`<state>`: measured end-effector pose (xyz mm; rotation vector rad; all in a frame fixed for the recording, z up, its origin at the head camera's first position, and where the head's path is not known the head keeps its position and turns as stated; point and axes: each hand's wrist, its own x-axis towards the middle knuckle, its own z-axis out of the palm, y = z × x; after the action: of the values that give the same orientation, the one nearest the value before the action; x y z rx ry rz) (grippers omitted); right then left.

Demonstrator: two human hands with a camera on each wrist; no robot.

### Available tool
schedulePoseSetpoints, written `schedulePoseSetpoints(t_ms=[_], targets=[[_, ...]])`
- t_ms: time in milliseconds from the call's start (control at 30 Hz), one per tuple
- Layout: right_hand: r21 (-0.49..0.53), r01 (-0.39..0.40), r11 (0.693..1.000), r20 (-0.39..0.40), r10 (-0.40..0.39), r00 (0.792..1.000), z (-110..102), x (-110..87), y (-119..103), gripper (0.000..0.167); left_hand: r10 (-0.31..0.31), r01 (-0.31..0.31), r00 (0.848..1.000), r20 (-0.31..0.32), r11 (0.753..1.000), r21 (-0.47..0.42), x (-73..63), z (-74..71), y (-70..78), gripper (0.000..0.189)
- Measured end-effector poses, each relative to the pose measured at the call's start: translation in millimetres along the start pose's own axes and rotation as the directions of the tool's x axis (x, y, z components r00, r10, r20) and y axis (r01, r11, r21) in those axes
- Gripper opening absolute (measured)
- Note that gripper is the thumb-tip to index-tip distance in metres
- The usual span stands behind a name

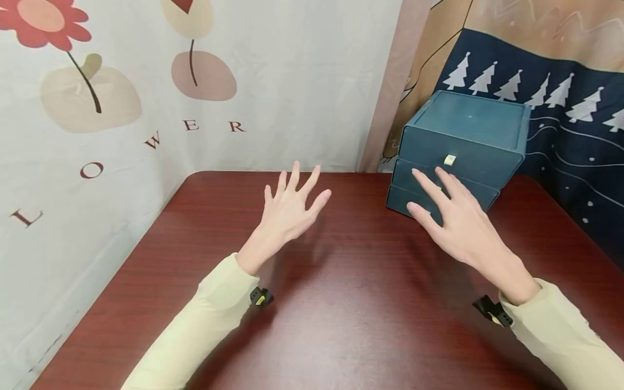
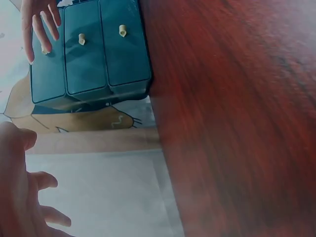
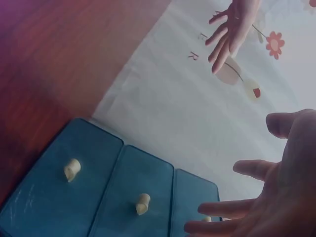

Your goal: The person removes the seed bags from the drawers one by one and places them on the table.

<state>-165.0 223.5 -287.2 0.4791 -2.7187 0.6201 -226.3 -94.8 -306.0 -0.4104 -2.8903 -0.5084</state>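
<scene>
A dark teal box with three stacked drawers (image 1: pixel 463 143) stands at the back right of the table, each drawer bearing a small cream pull tab (image 3: pixel 72 169). My right hand (image 1: pixel 460 227) hovers in front of it, fingers spread and holding nothing; in the head view it covers part of the lower drawers. Over the middle of the table my left hand (image 1: pixel 287 211) is raised, its fingers fanned out, also holding nothing. In the left wrist view the drawer fronts (image 2: pixel 84 49) look closed.
The dark red wooden table (image 1: pixel 341 303) carries the box. A white curtain (image 1: pixel 302 81) with flower prints and letters hangs behind and to the left. Navy cloth with white trees (image 1: pixel 560 130) hangs behind the box at the right. Each wrist wears a small black device (image 1: pixel 261 297).
</scene>
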Motion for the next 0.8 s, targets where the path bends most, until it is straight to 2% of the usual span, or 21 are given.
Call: schedulePoseSetpoints(t_ms=[167, 433, 600, 800], targets=[[0.005, -0.024, 1.0, -0.034, 0.024, 0.999, -7.7, -0.6, -0.6, 0.066, -0.002, 0.002, 1.0, 0.003, 1.0, -0.017, 3.9, -2.6, 5.0, 0.07], [0.011, -0.017, 1.0, -0.122, 0.018, 0.992, -17.9, -2.2, -1.2, 0.064, 0.002, -0.003, 1.0, -0.021, 0.999, -0.05, 9.6, -4.2, 7.6, 0.068], [0.023, -0.013, 1.0, -0.205, 0.017, 0.979, -25.4, -1.6, -0.3, 0.06, 0.019, -0.022, 0.999, -0.046, 0.997, -0.075, 13.8, -4.7, 11.1, 0.067], [0.033, -0.03, 0.999, -0.304, 0.039, 0.952, -36.8, -2.0, 4.9, 0.057, 0.041, -0.051, 0.996, -0.084, 0.991, -0.123, 23.7, -7.3, 18.7, 0.071]])
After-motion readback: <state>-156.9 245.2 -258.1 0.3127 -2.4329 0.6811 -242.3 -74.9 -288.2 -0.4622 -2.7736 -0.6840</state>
